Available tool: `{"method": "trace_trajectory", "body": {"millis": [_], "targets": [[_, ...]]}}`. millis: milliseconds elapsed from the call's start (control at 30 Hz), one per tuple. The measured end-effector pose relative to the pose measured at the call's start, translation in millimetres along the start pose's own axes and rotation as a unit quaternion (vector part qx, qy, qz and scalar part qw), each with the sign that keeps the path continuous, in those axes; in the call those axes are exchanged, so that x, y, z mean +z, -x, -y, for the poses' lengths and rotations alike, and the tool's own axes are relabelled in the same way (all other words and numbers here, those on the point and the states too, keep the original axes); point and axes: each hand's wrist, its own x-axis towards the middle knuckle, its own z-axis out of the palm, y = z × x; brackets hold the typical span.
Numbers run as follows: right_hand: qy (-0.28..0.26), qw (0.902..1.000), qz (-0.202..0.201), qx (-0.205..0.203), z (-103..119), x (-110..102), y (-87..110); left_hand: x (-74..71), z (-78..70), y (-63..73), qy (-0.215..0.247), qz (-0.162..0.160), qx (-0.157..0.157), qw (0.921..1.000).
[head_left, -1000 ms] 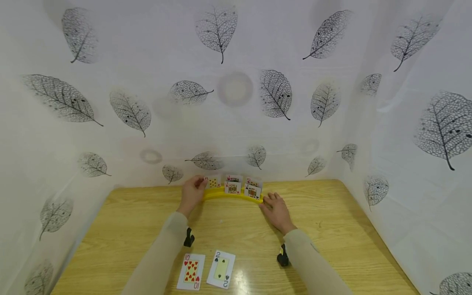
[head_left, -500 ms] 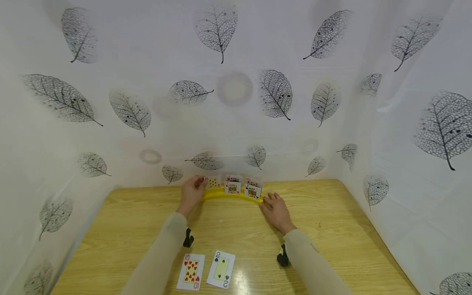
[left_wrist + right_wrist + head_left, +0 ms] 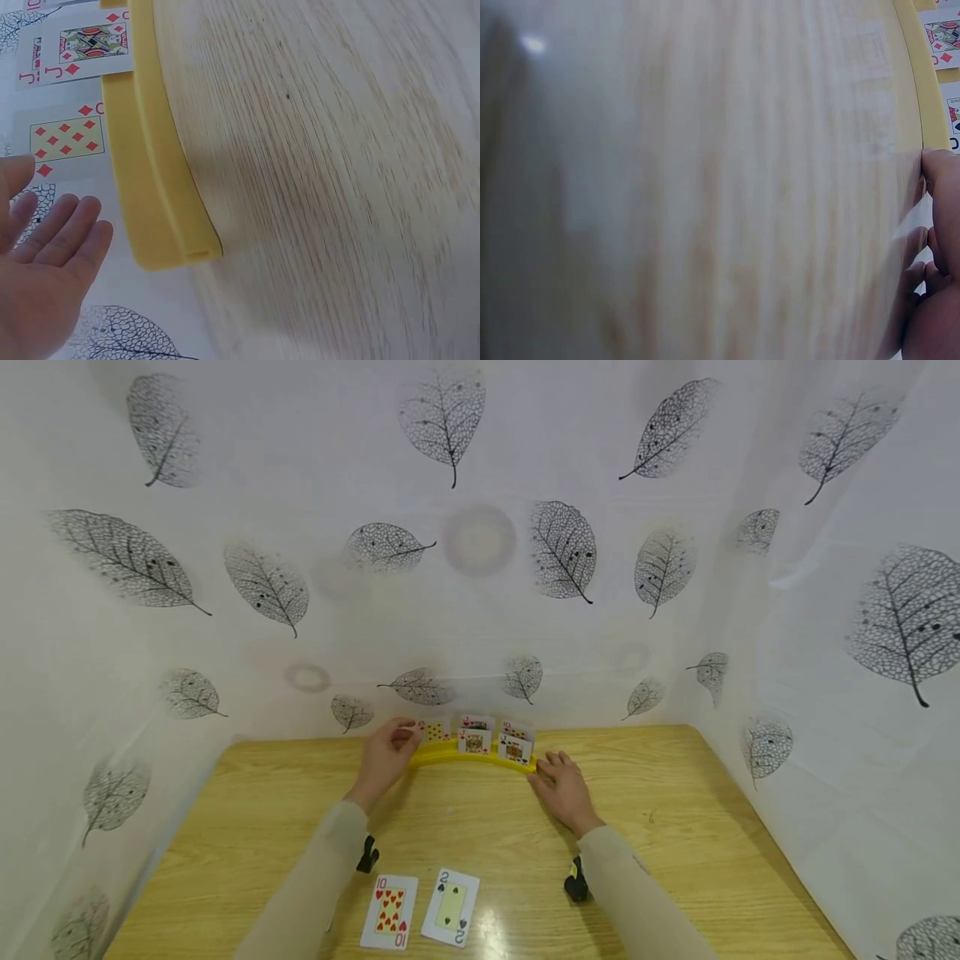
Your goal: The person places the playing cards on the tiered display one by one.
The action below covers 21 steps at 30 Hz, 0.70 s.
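Both my arms stretch to the far side of the table (image 3: pixel 480 827). My left hand (image 3: pixel 387 756) is palm-in beside the left end of the yellow holder (image 3: pixel 435 754), fingers relaxed and slightly bent, thumb by the corner of the diamond card (image 3: pixel 435 731) standing there. My right hand (image 3: pixel 561 787) lies low, pinching the holder's right end. Nearer me, the ten of hearts (image 3: pixel 389 912) and two of spades (image 3: pixel 450 907) lie flat.
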Motion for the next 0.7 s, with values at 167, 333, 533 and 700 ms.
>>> {"method": "trace_trajectory", "body": {"millis": [167,333,533,700], "targets": [[-0.004,1.0,-0.002,-0.001,2.0,-2.6,0.1,-8.4,1.7,6.7,-0.029,0.013,0.03,0.999],[-0.002,1.0,0.0,0.001,3.3,-4.0,1.1,-15.9,5.1,16.5,-0.068,0.041,0.048,0.9957],[-0.006,1.0,0.003,0.002,3.1,-3.9,1.4,-25.1,3.9,33.4,-0.099,0.085,0.032,0.9909],[-0.008,1.0,0.002,0.001,3.1,-3.1,1.3,-33.1,2.4,46.5,-0.134,0.119,0.035,0.9832]]}}
